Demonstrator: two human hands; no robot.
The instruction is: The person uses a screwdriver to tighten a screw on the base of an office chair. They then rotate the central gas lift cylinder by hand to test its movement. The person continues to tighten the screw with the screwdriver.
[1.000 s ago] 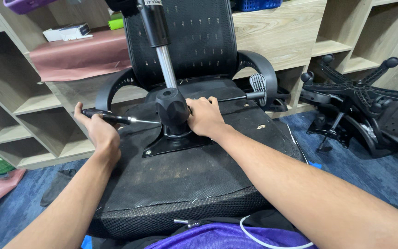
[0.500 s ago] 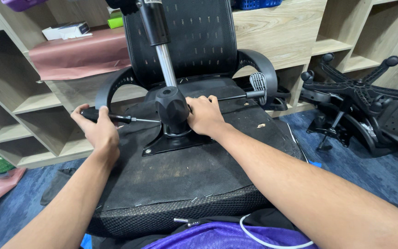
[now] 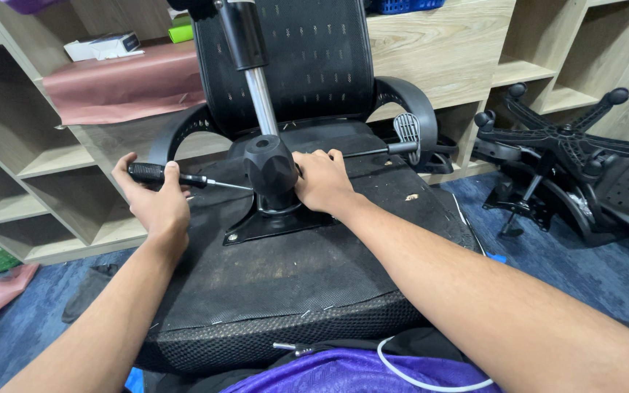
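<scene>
Lying upside down, the office chair seat point(image 3: 285, 284) shows its padded underside, bulky and awkward; its stiff rim gives the surest hold. Farther in, the left hand point(image 3: 156, 204) is clamped on a slim, rigid screwdriver point(image 3: 165, 175) by its grippy handle. The right hand point(image 3: 322, 180) curls against the black mechanism housing point(image 3: 271, 171) mid-seat, hard and heavy-looking.

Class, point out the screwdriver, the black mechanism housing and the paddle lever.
screwdriver point(image 3: 156, 173), head view, black handle.
black mechanism housing point(image 3: 271, 166), head view, front face.
paddle lever point(image 3: 406, 129), head view, ribbed paddle.
</scene>
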